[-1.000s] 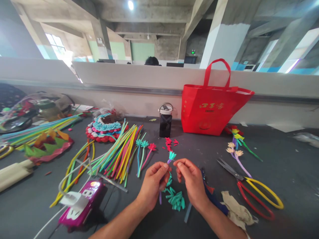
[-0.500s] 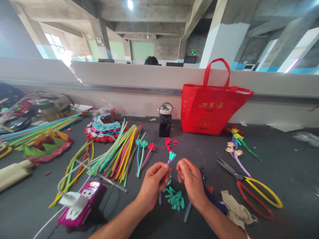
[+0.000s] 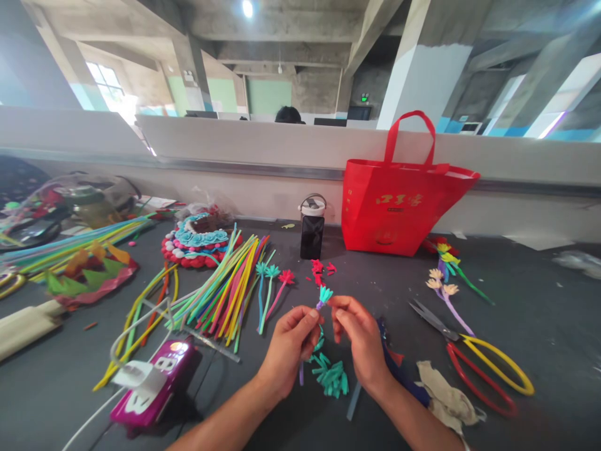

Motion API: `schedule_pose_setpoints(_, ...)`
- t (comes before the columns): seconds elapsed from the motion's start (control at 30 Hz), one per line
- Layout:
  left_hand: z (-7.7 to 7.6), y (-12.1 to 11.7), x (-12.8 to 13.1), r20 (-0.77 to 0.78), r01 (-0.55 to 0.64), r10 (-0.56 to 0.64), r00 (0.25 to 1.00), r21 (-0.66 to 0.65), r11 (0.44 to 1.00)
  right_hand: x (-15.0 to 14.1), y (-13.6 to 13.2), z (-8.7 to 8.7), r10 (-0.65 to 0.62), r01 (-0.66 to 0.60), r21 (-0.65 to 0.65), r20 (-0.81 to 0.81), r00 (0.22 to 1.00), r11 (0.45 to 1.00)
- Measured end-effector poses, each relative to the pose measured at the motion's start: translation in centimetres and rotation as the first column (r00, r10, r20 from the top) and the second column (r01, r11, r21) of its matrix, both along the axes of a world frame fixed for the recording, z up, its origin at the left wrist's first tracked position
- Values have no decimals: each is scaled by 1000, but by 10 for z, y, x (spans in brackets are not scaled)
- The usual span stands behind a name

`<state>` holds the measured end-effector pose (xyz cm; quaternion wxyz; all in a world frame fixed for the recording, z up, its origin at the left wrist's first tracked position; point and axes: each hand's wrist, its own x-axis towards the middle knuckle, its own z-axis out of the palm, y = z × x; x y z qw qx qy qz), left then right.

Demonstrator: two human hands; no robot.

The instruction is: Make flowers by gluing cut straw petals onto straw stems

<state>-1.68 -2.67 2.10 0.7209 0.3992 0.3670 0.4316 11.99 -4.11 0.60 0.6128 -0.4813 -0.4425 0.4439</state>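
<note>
My left hand (image 3: 295,338) pinches a small craft flower (image 3: 325,295) with turquoise petals, just below its head. Its purple stem (image 3: 301,374) comes out under my fingers. Close against the petals on the right, my right hand (image 3: 359,338) has thumb and fingers pressed together; whatever is in them is too small or hidden to name. Below and between the hands lies a heap of cut turquoise pieces (image 3: 331,376). Red cut pieces (image 3: 318,270) are scattered beyond the flower.
Pipe cleaners (image 3: 230,282) and finished flowers (image 3: 272,271) lie to the left, near a purple power strip (image 3: 154,385) with cables. Scissors (image 3: 453,335) rest on the right, beside a beige cloth (image 3: 446,398). A red bag (image 3: 399,210) and a cup (image 3: 312,207) stand at the back.
My right hand first drew slightly away from the flower, then came back so its fingertips are at the petals. My left hand has kept its hold on the flower.
</note>
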Motion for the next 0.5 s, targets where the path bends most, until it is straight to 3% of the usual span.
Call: schedule_pose_setpoints(0.5,-1,-1,4,-70,-23,25,997,31,999,-4,-3,7,-46,48,-8,140,989,999)
